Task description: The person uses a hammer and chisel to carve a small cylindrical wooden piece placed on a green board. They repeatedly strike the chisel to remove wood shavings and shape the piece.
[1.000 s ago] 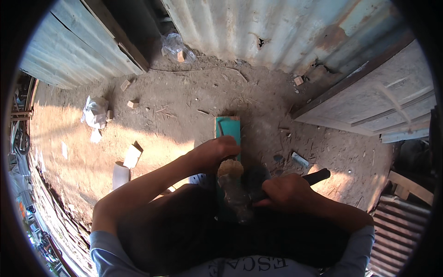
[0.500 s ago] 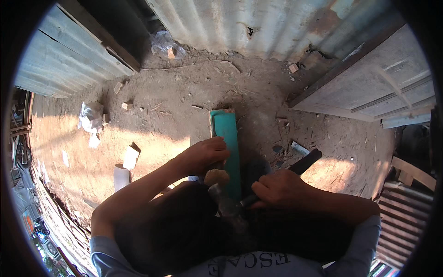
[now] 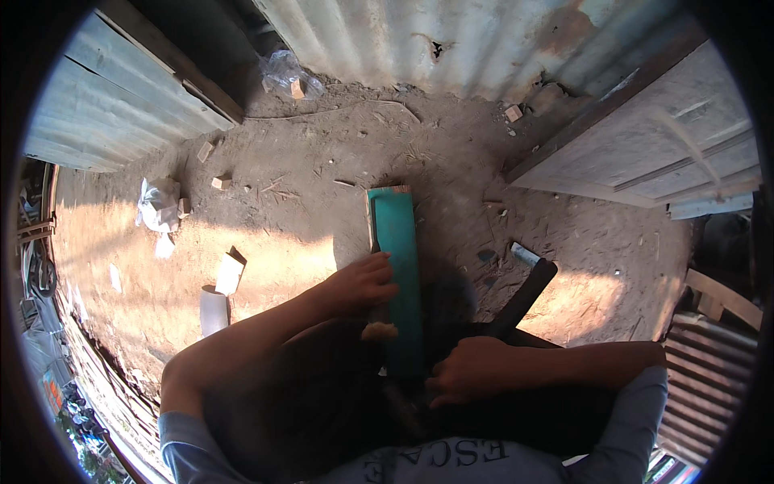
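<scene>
A green-painted piece of wood [image 3: 395, 234] extends away from me between my legs, with bare wood along its left edge. My left hand [image 3: 363, 286] is closed against that edge, around what looks like a chisel. Only the chisel's frayed tan butt [image 3: 379, 331] shows below the fist; its blade is hidden. My right hand [image 3: 472, 369] grips a hammer by its dark handle [image 3: 526, 298], which sticks out to the far right. The hammer's head [image 3: 401, 407] is dim and blurred near my lap, apart from the chisel's butt.
Corrugated metal sheets [image 3: 484, 48] stand at the back, and a panelled door [image 3: 645, 153] leans at the right. On the dirt floor lie wood offcuts [image 3: 221, 183], a white plastic bag [image 3: 159, 206], a clear bag [image 3: 286, 74] and a pale tube-like piece [image 3: 525, 255].
The hammer's head has moved toward me, away from the chisel's butt, and my right hand has come nearer. My left hand and the chisel have shifted slightly toward me.
</scene>
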### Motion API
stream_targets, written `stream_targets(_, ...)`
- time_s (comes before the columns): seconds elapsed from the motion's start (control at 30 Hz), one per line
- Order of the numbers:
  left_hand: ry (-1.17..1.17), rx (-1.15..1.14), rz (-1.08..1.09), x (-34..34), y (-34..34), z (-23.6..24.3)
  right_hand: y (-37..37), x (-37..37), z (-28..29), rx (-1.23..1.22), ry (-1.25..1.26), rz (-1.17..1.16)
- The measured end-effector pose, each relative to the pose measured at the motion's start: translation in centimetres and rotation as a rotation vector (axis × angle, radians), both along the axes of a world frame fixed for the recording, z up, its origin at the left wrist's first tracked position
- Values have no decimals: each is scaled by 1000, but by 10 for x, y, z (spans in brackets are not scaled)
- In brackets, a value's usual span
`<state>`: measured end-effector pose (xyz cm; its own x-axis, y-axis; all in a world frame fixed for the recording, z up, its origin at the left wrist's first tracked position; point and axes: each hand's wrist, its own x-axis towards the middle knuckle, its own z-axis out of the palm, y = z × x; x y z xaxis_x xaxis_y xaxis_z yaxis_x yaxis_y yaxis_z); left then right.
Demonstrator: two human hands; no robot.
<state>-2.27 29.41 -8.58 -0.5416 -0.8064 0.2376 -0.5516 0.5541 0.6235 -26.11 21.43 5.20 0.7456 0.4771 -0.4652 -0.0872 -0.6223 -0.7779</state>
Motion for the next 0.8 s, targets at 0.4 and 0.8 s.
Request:
stream_targets(0.4,38,63,61,-12,11,-3,-3,5,2,-166,-38,-18)
stream_targets(0.8,-65,320,251,34,-18,-27,-18,3,-1,-206,6,-89)
